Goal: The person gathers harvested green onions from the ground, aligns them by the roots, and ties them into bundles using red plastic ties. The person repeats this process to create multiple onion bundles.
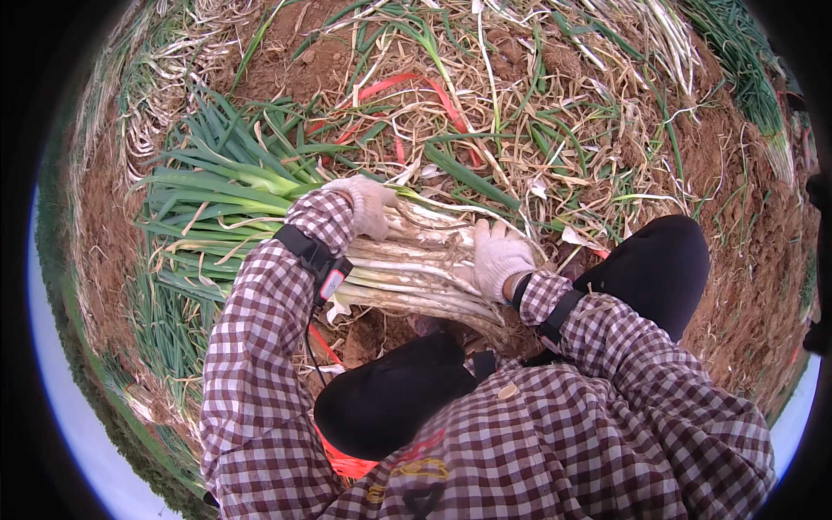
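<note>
A thick bundle of green onions (416,270) lies crosswise before my knees, its green leaves to the left and its soiled roots to the right. My left hand (369,205), in a pale knit glove, curls over the upper edge of the white stalks near where they turn green. Gloved likewise, my right hand (499,257) rests on the stalks close to the root end, fingers bent over them. The undersides of both hands are hidden, so a firm grip cannot be told. Red plastic ribbon (448,107) loops on the ground just beyond the bundle.
Dry husks and loose leaves (585,143) litter the brown soil beyond. More green onions lie at the upper left (156,71), upper right (747,78) and left (166,331). A bundle of red ribbon (348,463) sits beside my left knee (390,396). My right knee (656,266) borders the root end.
</note>
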{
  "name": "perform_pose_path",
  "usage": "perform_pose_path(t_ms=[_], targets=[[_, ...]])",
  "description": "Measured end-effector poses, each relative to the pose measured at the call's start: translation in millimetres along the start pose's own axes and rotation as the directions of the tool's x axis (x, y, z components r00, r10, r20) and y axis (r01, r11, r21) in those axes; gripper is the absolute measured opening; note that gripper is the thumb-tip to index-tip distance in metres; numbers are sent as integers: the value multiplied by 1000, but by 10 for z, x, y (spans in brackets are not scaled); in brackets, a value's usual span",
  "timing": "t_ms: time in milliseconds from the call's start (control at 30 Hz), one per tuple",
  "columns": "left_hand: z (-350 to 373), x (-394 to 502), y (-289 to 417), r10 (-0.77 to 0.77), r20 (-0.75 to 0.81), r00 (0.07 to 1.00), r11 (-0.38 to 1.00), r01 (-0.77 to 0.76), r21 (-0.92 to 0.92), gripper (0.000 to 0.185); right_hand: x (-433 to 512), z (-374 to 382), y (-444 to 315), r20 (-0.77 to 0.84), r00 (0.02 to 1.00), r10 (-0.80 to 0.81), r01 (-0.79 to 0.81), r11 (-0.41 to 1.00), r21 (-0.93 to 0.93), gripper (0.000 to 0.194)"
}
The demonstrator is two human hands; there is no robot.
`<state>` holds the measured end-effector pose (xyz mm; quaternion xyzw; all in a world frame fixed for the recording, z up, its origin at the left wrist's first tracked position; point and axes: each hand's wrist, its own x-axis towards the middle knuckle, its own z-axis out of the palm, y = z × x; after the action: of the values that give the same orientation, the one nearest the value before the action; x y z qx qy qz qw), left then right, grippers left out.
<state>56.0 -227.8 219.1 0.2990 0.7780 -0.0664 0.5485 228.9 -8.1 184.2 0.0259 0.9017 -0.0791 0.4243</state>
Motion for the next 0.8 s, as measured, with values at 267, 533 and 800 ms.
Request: perform_pose_path(t_ms=[267, 533, 800], targets=[[-64, -219, -292, -152, 105, 983, 983, 139, 121, 46, -38, -98, -61, 33, 999, 6, -4, 998, -55, 116], [-37, -754, -550, -251, -54, 967, 959, 256, 121, 37, -25, -110, -12, 49, 998, -30, 30, 1000, 2, 117], [203, -664, -677, -302, -282, 911, 891, 375, 257, 41, 41, -148, -4, 109, 993, -36, 34, 999, 15, 117]])
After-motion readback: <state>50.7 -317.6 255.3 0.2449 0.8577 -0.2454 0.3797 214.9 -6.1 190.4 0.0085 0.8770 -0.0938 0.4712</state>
